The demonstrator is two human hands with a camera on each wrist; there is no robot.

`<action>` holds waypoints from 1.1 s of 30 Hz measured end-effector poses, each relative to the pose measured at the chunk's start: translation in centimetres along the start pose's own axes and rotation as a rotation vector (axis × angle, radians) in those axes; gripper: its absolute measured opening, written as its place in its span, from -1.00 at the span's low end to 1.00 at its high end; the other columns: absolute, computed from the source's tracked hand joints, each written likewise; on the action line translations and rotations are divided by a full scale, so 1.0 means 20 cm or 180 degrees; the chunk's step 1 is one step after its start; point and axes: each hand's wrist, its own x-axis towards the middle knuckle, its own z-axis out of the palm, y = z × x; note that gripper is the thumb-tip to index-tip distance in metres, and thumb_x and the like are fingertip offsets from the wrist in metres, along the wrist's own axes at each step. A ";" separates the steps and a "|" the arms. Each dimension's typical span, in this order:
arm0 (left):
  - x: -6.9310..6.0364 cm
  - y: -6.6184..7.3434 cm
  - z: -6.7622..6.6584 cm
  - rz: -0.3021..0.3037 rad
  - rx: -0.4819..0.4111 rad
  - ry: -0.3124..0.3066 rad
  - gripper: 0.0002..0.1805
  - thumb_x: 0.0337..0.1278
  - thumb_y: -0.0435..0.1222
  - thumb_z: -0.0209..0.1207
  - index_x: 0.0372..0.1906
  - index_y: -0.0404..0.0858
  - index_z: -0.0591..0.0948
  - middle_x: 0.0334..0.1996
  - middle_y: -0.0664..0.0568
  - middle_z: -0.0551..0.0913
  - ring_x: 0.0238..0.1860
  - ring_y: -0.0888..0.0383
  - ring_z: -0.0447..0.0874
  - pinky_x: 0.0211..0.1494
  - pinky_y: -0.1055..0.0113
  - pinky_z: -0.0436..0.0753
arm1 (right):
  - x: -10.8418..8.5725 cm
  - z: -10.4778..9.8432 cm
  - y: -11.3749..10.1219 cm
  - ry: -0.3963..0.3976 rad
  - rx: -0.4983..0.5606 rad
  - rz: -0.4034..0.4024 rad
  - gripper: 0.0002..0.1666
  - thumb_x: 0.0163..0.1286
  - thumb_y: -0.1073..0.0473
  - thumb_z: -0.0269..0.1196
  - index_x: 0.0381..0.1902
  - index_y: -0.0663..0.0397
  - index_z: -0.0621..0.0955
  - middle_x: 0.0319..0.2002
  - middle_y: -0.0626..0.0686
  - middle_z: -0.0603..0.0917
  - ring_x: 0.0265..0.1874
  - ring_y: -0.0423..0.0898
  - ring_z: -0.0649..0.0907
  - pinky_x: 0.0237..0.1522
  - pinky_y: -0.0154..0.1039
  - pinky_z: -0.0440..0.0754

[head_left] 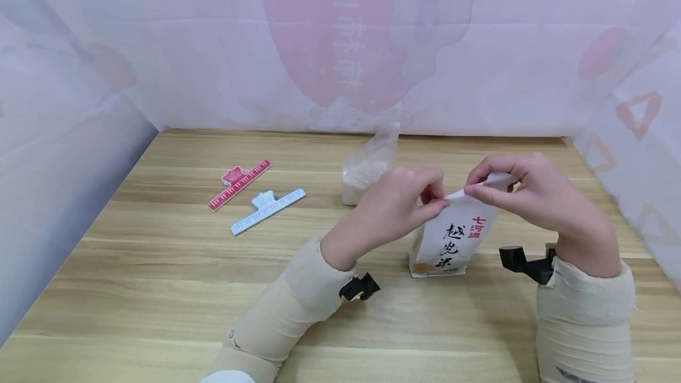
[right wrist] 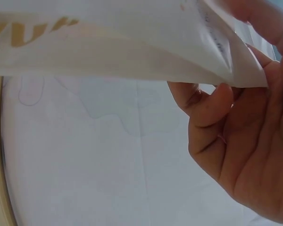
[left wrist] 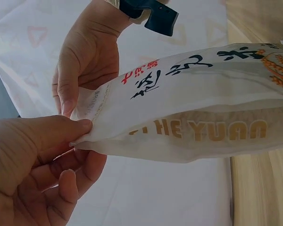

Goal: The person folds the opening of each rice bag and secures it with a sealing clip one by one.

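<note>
A white paper rice bag (head_left: 446,245) with black and red lettering stands upright on the table, right of centre. My left hand (head_left: 396,203) pinches the left corner of its top edge between thumb and fingers. At the right part of the same edge, my right hand (head_left: 537,194) pinches the paper. Gold letters run along the bag's side panel in the left wrist view, where the left thumb (left wrist: 61,129) lies over the top corner. From the right wrist view, the right hand's fingers (right wrist: 205,113) curl behind the paper. Both hands partly cover the bag's top.
Behind the left hand stands a clear plastic bag of white grains (head_left: 364,176). A red sealing clip (head_left: 240,185) and a light blue sealing clip (head_left: 268,210) lie to the left on the wooden table (head_left: 159,288). Printed white sheets (head_left: 213,46) wall the back and sides.
</note>
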 end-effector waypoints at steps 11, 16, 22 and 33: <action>0.00 0.02 0.03 0.0046 0.0217 0.0134 -0.84 0.17 -0.48 0.19 -0.47 -0.24 0.54 -0.48 0.07 0.63 -0.43 0.26 0.58 -0.38 0.62 0.48 | 0.01 0.00 0.00 0.0034 -0.0114 -0.0091 -0.70 0.14 0.43 0.43 -0.36 -0.14 0.69 -0.42 -0.27 0.67 -0.47 -0.38 0.58 -0.43 -0.51 0.56; 0.00 0.01 0.02 0.0081 0.0191 -0.0023 -0.85 0.07 -0.51 0.21 -0.45 -0.23 0.51 -0.48 0.08 0.63 -0.45 0.28 0.58 -0.40 0.64 0.47 | 0.01 0.00 0.01 0.0023 -0.0118 -0.0186 -0.68 0.12 0.45 0.43 -0.37 -0.14 0.69 -0.43 -0.26 0.67 -0.47 -0.39 0.58 -0.41 -0.52 0.56; 0.00 0.00 0.02 0.0041 0.0042 -0.0094 -0.84 0.04 -0.51 0.22 -0.45 -0.23 0.51 -0.47 0.07 0.65 -0.43 0.28 0.60 -0.39 0.65 0.48 | 0.02 0.00 0.02 0.0022 -0.0053 -0.0318 -0.65 0.09 0.49 0.42 -0.37 -0.12 0.68 -0.43 -0.24 0.67 -0.48 -0.39 0.57 -0.45 -0.52 0.54; 0.01 -0.01 0.02 -0.0011 -0.0209 -0.0159 -0.85 0.15 -0.43 0.27 -0.44 -0.22 0.54 -0.47 0.07 0.66 -0.42 0.27 0.60 -0.36 0.62 0.50 | 0.02 0.01 0.03 0.0044 -0.0039 -0.0411 -0.63 0.07 0.51 0.42 -0.36 -0.11 0.68 -0.42 -0.24 0.67 -0.47 -0.41 0.56 -0.47 -0.54 0.51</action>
